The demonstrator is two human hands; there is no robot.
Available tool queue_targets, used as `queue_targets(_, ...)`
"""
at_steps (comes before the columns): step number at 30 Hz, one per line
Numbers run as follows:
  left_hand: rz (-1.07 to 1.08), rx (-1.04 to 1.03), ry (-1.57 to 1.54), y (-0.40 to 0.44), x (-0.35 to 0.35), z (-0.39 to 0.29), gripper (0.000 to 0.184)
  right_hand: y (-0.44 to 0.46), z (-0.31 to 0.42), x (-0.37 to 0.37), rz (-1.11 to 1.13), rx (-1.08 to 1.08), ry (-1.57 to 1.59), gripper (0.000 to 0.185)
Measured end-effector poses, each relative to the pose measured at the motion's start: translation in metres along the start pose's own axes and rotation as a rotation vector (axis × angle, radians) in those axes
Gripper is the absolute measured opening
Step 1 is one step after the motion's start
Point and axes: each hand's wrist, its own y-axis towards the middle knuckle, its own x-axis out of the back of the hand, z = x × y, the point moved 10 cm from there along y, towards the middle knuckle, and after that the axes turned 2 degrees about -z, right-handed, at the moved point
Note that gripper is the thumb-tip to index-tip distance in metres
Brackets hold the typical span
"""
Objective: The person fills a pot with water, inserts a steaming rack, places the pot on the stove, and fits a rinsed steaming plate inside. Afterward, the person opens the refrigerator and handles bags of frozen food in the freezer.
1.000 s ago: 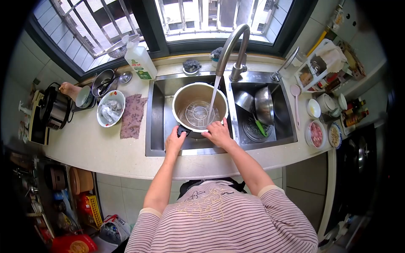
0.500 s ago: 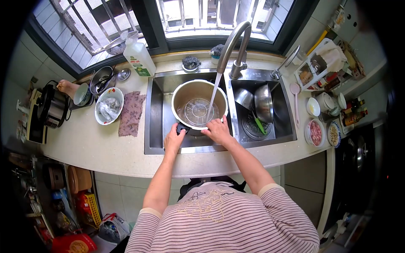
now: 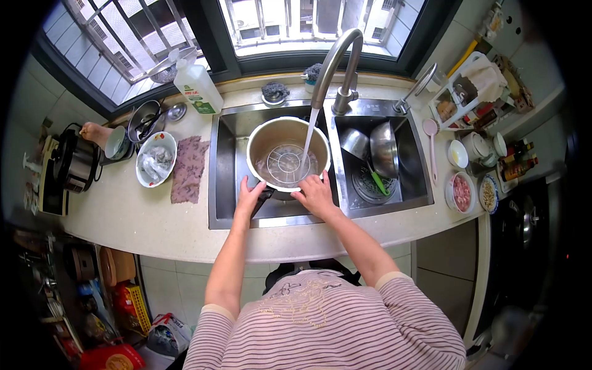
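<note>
A deep pressure-cooker-style pot (image 3: 260, 151) stands in the left sink basin (image 3: 227, 161), with a round wire rack (image 3: 288, 163) low inside it. Water (image 3: 308, 132) pours from the faucet (image 3: 340, 52) into the pot. My left hand (image 3: 248, 198) is at the pot's near left, thumb by the rim and fingers along the outer wall, beside the black handle (image 3: 263, 200). On the near right rim, my right hand (image 3: 316, 196) has its fingers curled over the edge. The pot's underside is hidden.
Metal bowls (image 3: 385, 151) and a green-handled tool (image 3: 377, 182) lie in the right basin. Left of the sink are a cloth (image 3: 190, 169), a bowl with a plastic bag (image 3: 156, 159) and a white jug (image 3: 198, 86). A bowl of raw meat (image 3: 460, 192) sits to the right.
My left hand has shifted from the black handle to the pot's side, left of it, leaving more of the handle visible. My right hand stays at the rim; water keeps running.
</note>
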Motion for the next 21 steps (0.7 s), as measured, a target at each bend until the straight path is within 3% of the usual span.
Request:
queue_targets(2,-0.073,0.009,-0.030,0.020,0.003,0.009,0.101,-0.001,0.002,-0.001,-0.025,0.009,0.026,0.032)
queue_targets(5,0.045,0.177,-0.014,0.023,-0.009,0.003,0.097,0.001,0.004,-0.003,-0.048,0.031,0.046,0.028)
queue_targets(6,-0.017,0.218,-0.014,0.029,-0.006,0.009,0.085,0.002,0.002,-0.001,-0.028,0.023,0.103,0.027)
queue_targets(8,0.092,0.241,-0.013,0.037,-0.015,0.014,0.066,0.008,-0.007,0.003,0.051,0.014,0.246,0.024)
queue_targets(10,0.161,0.231,-0.046,0.032,-0.026,0.000,0.044,0.025,-0.049,0.004,0.096,-0.158,0.521,0.025)
queue_targets(11,0.189,0.233,-0.062,0.031,-0.031,-0.003,0.033,0.029,-0.078,0.028,-0.106,-0.321,0.637,0.024)
queue_targets(12,0.171,0.220,-0.068,0.036,-0.032,0.002,0.033,0.045,-0.102,0.048,-0.164,-0.351,0.665,0.023)
queue_targets(13,0.150,0.213,-0.071,0.042,-0.033,0.011,0.032,0.064,-0.136,0.063,-0.256,-0.398,0.526,0.023)
queue_targets(14,0.130,0.204,-0.070,0.047,-0.032,0.017,0.031,0.084,-0.155,0.099,-0.480,-0.312,0.424,0.027)
queue_targets(15,0.107,0.218,-0.068,0.047,-0.031,0.015,0.025,0.108,-0.189,0.108,-0.490,-0.374,0.378,0.032)
queue_targets(19,0.007,0.248,-0.015,0.047,-0.027,0.016,0.031,0.186,-0.268,0.134,-0.569,-0.442,0.321,0.056)
queue_targets(21,-0.031,0.211,-0.039,0.045,-0.026,0.012,0.029,0.215,-0.297,0.117,-0.405,-0.532,0.402,0.048)
